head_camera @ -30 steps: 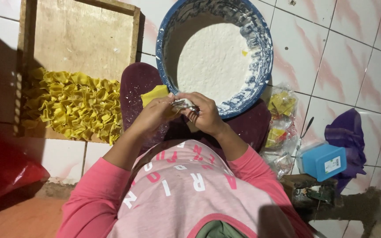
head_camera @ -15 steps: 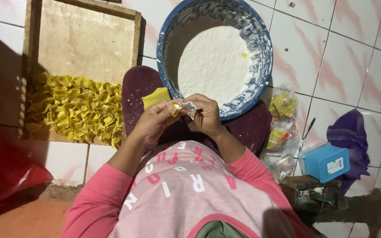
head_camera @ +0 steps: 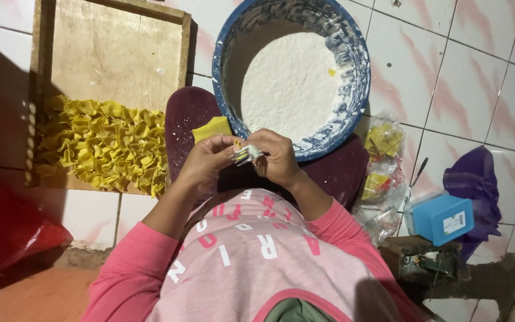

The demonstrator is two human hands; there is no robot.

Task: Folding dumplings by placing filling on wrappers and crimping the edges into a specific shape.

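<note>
Dozens of folded yellow wrappers [head_camera: 99,143] are already lying heaped on the wooden tray [head_camera: 114,48], well off to the left of your fingers, and the far half of that tray is showing bare wood. Just beyond your left fingertips a flat yellow wrapper [head_camera: 211,127] is resting on your dark red lap cloth [head_camera: 187,113], not yet folded. Your left hand [head_camera: 208,162] and right hand [head_camera: 276,157] are meeting over your lap, fingers of both closing on one small filled wrapper [head_camera: 245,154], pinching its edges together. Straight ahead of your fingertips the blue bowl [head_camera: 357,77] is holding plenty of white filling. To the right of your fingers a clear bag of yellow wrappers [head_camera: 382,140] is sitting, which suggests a good deal is waiting to be filled.
</note>
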